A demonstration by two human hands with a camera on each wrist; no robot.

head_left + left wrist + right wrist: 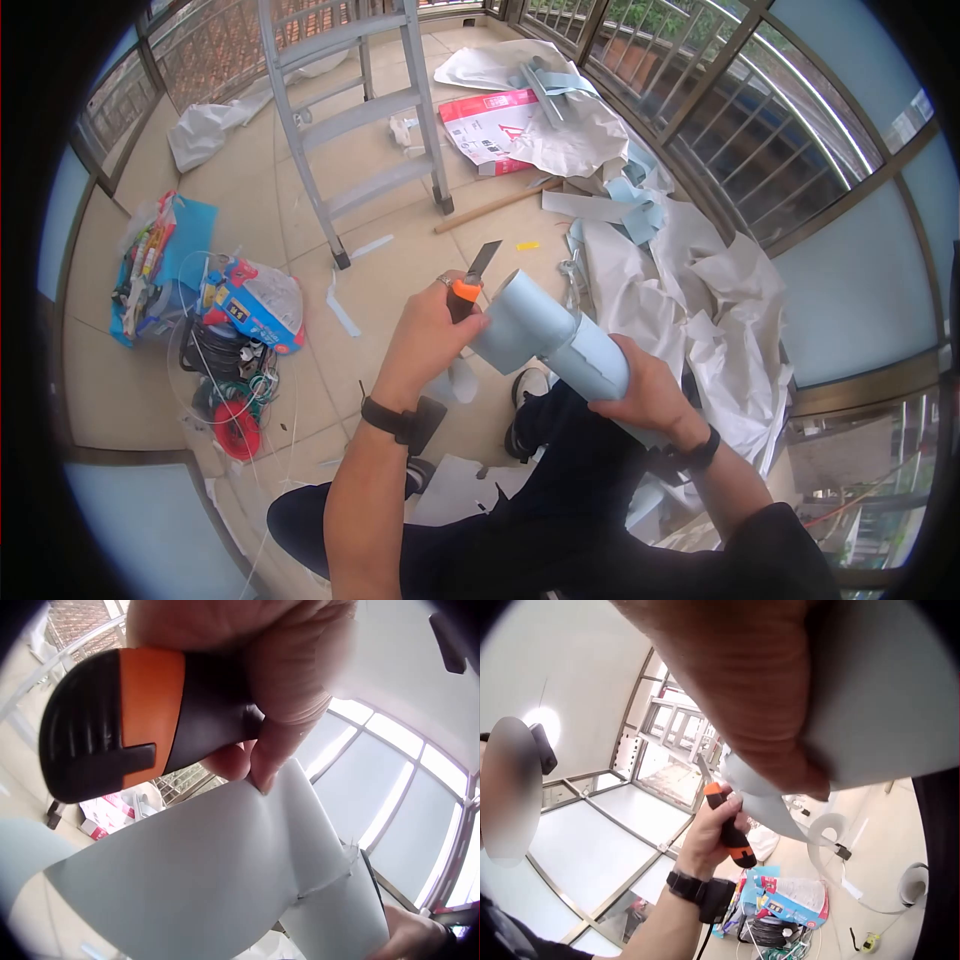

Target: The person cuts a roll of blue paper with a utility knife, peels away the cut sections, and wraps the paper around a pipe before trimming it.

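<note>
My left hand [437, 335] grips an orange and black utility knife [464, 297], its blade pointing up and away. In the left wrist view, that hand's thumb and a fingertip pinch the edge of a loose flap on the pale blue roll [202, 877]. Around the lower part of the roll [590, 362] my right hand [650, 395] is wrapped. A ragged torn edge crosses the roll between the two hands. In the right wrist view, the left hand [703, 838] holds the knife [731, 829] beside the sheet.
A metal stepladder [375, 128] stands ahead. Crumpled white sheeting [690, 300] and a pink and white box [480, 128] lie to the right. Bags [250, 300] and a red tape coil [236, 430] are at left. Strips and a wooden stick [490, 208] lie on the tiles.
</note>
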